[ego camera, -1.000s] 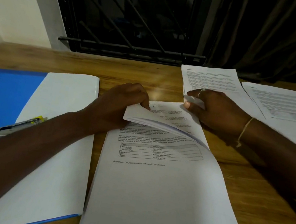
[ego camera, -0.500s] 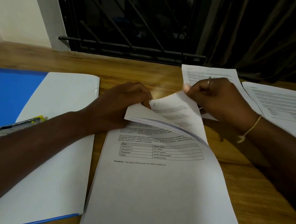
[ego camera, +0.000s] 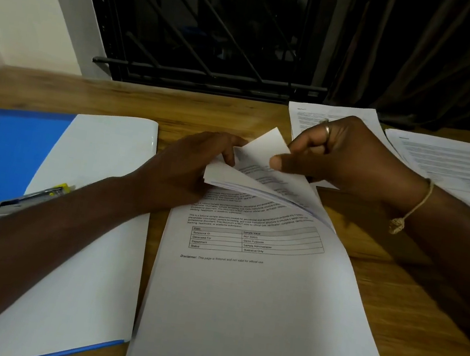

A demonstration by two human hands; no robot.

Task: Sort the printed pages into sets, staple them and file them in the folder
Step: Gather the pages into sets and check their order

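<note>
While the left hand point(ego camera: 186, 167), fingers curled, grips the lifted far corners of several sheets of the stack point(ego camera: 252, 317) lying mid-table point(ego camera: 117, 99), the right hand point(ego camera: 349, 161) pinches the top sheet point(ego camera: 265, 149) between thumb and forefinger. The open folder point(ego camera: 3, 149) lies just left of the stack, with a stapler point(ego camera: 19, 202) on it; two more sets point(ego camera: 455, 165) lie far right.

Head cam, wide-angle, looks fwd & down, close over desk point(ego camera: 117, 99).
</note>
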